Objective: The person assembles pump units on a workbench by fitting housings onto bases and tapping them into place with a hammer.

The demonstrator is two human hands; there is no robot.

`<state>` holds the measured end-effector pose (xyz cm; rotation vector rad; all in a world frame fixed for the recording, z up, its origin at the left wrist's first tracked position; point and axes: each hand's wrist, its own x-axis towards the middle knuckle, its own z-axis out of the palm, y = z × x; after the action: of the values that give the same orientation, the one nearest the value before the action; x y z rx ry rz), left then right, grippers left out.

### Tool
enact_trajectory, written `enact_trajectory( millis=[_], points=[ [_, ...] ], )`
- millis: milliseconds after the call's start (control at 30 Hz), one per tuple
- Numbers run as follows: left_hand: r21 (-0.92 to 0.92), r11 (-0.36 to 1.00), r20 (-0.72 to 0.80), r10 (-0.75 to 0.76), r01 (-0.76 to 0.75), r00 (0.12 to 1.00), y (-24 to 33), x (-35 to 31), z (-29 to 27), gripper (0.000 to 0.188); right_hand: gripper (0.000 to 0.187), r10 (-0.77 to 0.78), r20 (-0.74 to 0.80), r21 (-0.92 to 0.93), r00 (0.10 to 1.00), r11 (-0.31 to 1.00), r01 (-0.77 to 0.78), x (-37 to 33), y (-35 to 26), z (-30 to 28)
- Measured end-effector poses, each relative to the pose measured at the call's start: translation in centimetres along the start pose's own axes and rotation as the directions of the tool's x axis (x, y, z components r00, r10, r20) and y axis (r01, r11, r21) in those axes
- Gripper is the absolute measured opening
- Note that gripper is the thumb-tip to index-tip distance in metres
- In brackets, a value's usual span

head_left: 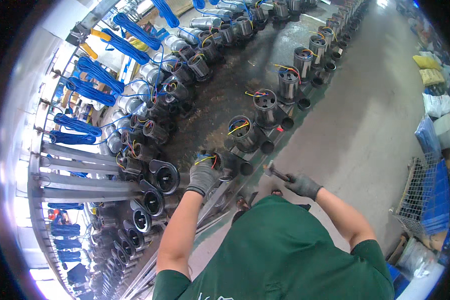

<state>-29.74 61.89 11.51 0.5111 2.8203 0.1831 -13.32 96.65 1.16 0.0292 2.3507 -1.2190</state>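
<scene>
My left hand (204,176), in a grey glove, grips the upper end of the nearest dark metal motor housing (228,165). Its fingers are partly hidden, with yellow and red wires (205,159) beside them. That housing leans toward me, and a short black pipe opening (246,169) sticks out at its side. Out over the floor, my right hand (305,186), gloved too, is closed around the handle of a hammer (277,173). The hammer's head points left toward the housing, apart from it.
A row of similar motor housings (266,106) with coloured wires runs away along the bench edge. More housings and silver cylinders (147,89) stand on the left, below blue cable coils (97,72). Round black-rimmed parts (166,177) sit left of my arm. A wire cage (413,195) stands at right.
</scene>
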Motion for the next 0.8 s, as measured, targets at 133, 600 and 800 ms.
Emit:
enact_trajectory(
  millis=[133, 600, 800],
  points=[
    [-0.035, 0.992, 0.038, -0.116, 0.117, 0.993, 1.6, -0.7, -1.3, 0.059, 0.04, -0.082, 0.059, -0.015, 0.995, 0.996, 0.083, 5.2, -1.7, 2.1],
    [-0.039, 0.994, -0.001, -0.104, 0.104, 0.995, 1.5, -0.7, -1.3, 0.052, 0.034, -0.087, 0.033, -0.255, 0.996, 0.962, 0.093, 8.9, -4.9, 4.4],
    [0.039, 0.996, -0.012, -0.084, 0.084, 0.996, 1.5, -0.7, -1.1, 0.052, 0.033, -0.028, 0.128, -0.289, 0.991, 0.955, 0.065, 9.7, -4.8, 4.8]
  ],
)
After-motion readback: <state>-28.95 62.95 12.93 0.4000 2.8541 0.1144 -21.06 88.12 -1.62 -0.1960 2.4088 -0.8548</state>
